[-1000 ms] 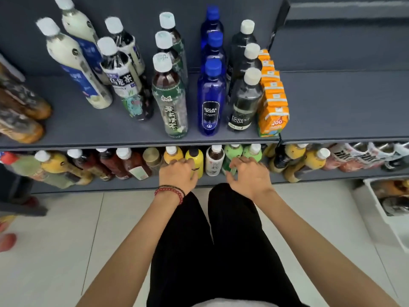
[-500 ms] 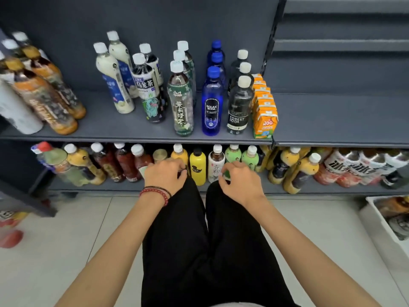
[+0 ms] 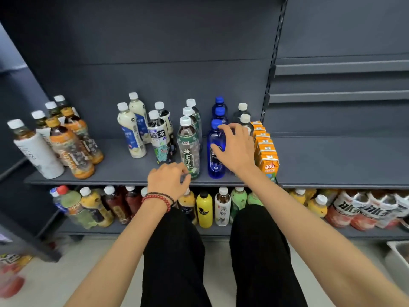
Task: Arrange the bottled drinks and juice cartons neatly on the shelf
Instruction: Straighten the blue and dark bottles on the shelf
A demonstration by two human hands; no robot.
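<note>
On the middle shelf bottles stand in rows: cream milk-tea bottles, black oolong bottles, green-label tea bottles, blue soda bottles, dark soda bottles, then a row of orange juice cartons. My right hand is raised with fingers spread in front of the front dark soda bottle, which it hides, its thumb across the front blue bottle. My left hand hovers loosely curled and holding nothing at the shelf's front edge, just left of the front green-label bottle.
Orange-capped and white-wrapped tea bottles lean in a loose group at the shelf's left end. The lower shelf holds a packed row of assorted bottles. The shelf right of the cartons is bare. A white bin sits on the floor at right.
Both hands have risen from the lower shelf's bottles to the middle shelf. The right hand has opened and spread toward the blue and dark soda bottles. The view has tilted up.
</note>
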